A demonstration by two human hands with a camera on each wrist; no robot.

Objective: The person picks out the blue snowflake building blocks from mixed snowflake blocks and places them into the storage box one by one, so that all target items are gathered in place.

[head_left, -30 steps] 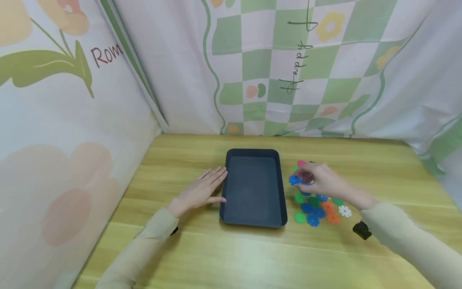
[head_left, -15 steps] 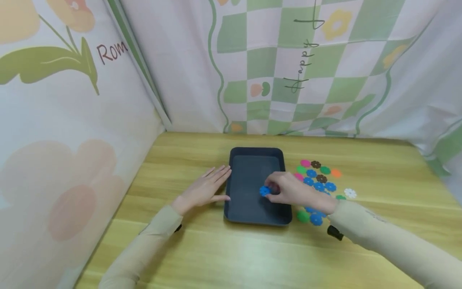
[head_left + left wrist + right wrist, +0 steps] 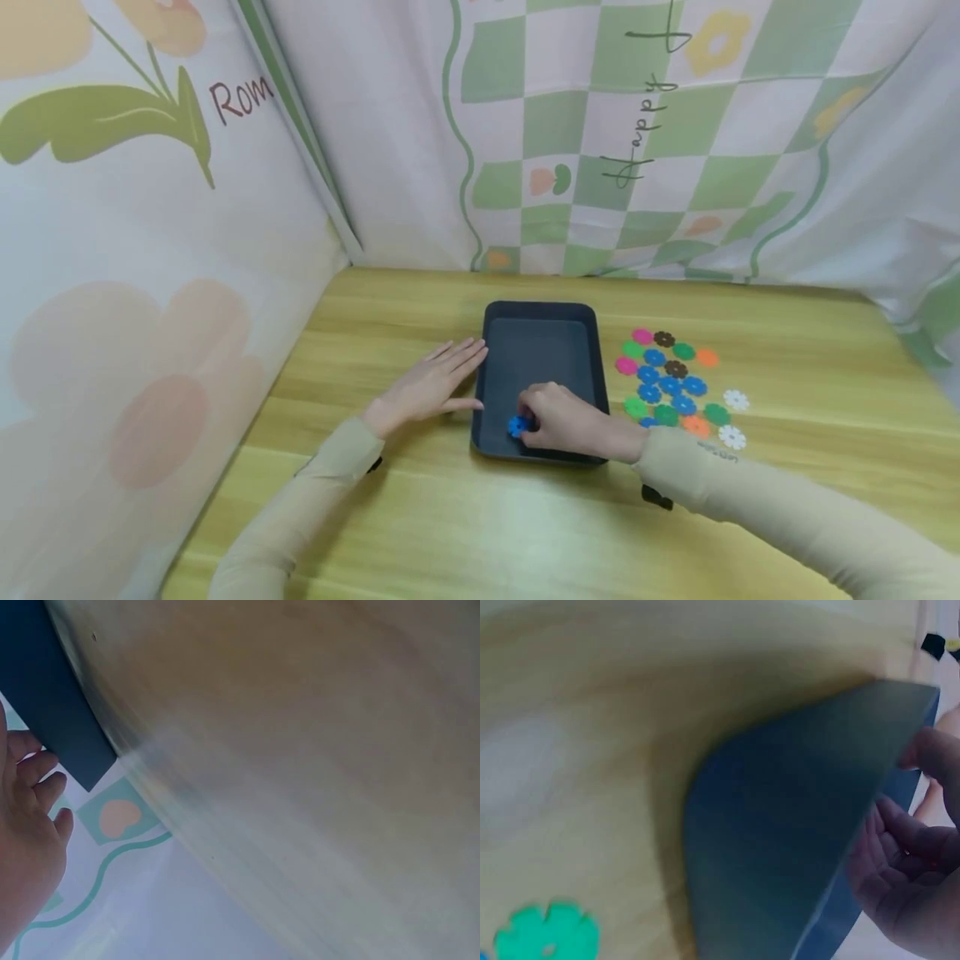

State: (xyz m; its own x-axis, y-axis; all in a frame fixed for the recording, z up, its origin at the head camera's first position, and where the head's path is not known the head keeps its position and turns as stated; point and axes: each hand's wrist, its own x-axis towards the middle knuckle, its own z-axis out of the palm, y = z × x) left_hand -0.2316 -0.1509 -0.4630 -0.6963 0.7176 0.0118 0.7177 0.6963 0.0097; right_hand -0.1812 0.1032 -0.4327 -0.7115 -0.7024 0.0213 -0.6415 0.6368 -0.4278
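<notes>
We are pinching a blue flower piece [image 3: 517, 427] between the thumb and fingers of the right hand [image 3: 566, 421], the grip closing on its rim. We are keeping it inside the tray [image 3: 540, 350], over the near left part of the floor; whether it is touching that floor, we cannot tell. Being round, the piece is showing no long axis; its visible edge is pointing toward the tray's left wall, and its exact tilt is too small to read. It is looking bright blue, with a notched, petal-like outline, its right part hiding behind the fingers.

The tray is stretching its long axis away from us, toward the curtain [image 3: 555, 125] beyond its far end. It is looking dark grey, plain and shallow, with rounded corners. At its left wall we are resting the left hand [image 3: 427, 387], fingers lying straight and touching the rim, thumb spreading apart, gripping nothing. To the tray's right, more flower pieces [image 3: 671, 385] are lying flat on the table [image 3: 570, 525] in pink, brown, green, orange, blue and white.
</notes>
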